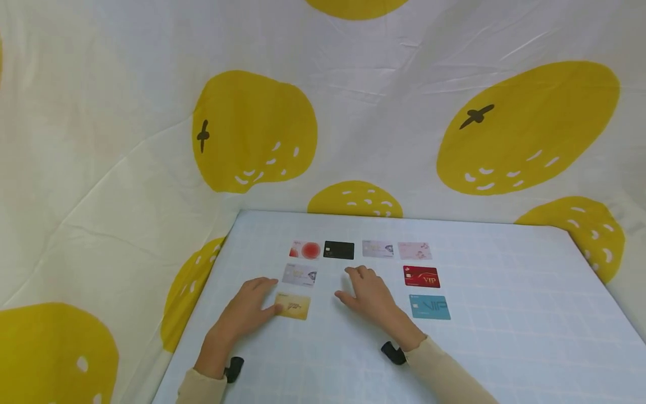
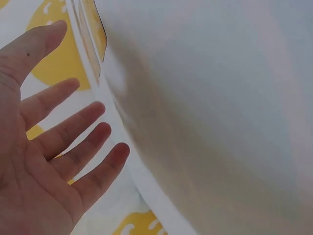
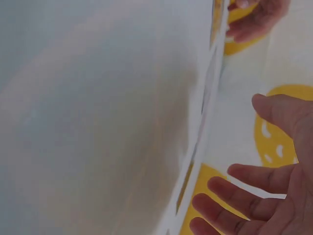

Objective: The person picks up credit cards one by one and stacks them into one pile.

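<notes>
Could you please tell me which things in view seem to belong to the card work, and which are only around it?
Card work, it seems:
red-dot card
black card
far silver card
pink card
near silver card
gold card
red VIP card
blue VIP card

Only around it:
table, merely the surface
yellow-patterned backdrop

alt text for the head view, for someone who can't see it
A person's left hand is at the left edge of a gold card; the empty right hand is inside an arch of eight bank-style cards on a pale table. Fruit-print fabric hangs behind.
</notes>
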`<state>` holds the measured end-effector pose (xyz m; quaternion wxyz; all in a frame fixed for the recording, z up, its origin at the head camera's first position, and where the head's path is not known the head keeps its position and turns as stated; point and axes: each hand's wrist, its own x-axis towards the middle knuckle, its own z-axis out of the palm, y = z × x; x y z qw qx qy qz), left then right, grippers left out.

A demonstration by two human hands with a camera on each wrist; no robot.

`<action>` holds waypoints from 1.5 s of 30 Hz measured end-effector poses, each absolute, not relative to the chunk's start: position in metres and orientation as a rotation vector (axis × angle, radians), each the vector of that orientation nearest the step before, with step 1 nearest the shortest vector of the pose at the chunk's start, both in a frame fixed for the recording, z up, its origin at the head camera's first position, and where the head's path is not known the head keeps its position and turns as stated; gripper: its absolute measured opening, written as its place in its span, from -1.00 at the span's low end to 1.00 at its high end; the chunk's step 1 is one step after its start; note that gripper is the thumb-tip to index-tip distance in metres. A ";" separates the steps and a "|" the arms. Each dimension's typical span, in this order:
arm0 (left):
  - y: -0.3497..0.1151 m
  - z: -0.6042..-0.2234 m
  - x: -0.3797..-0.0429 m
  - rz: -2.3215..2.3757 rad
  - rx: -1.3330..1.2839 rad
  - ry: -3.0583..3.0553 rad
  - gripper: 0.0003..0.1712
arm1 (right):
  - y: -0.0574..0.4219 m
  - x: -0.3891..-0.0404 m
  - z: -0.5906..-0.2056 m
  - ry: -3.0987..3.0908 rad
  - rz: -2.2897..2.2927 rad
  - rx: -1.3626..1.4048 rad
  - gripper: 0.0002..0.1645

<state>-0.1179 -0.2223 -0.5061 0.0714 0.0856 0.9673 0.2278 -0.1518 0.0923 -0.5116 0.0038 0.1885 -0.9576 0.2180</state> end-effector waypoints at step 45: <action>-0.222 -0.510 -0.125 0.566 0.386 2.937 -0.40 | 0.005 -0.142 -0.520 -3.047 0.353 0.910 -0.37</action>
